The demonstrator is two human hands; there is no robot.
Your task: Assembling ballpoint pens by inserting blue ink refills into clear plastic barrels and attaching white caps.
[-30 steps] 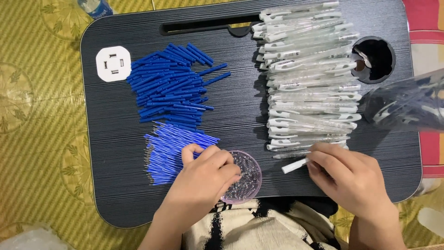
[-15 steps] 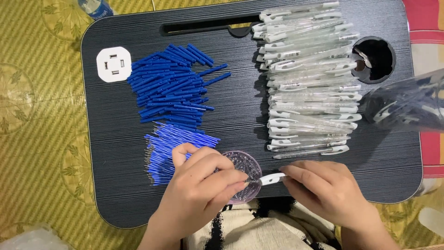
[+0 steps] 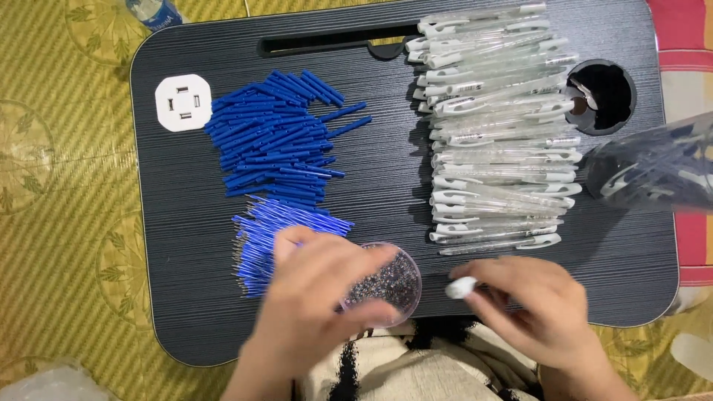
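The pen barrel (image 3: 462, 287) is sitting pinched in the fingers of the right hand (image 3: 531, 315), its white end poking out toward the left hand, likely so the open end faces the parts being fed into it. The rest of the barrel is hiding under the fingers. Just beside those fingertips, the left hand (image 3: 316, 312) is curling over the rim of the dish (image 3: 386, 286) of tiny dark bits; its fingers are pressed together, though whether they are gripping a bit cannot be told. The dish is lying between both hands, seemingly for a short reach.

Beyond the left fingers the thin blue refills (image 3: 264, 245) are lying bunched, and farther out the thicker blue tubes (image 3: 275, 137) are heaped. Beyond the right fingers the clear barrels (image 3: 497, 134) are stacked in a column. Everything is resting on the black table (image 3: 178, 297), with a white socket (image 3: 183, 102) at its far corner and a round cup hole (image 3: 605, 96) opposite.
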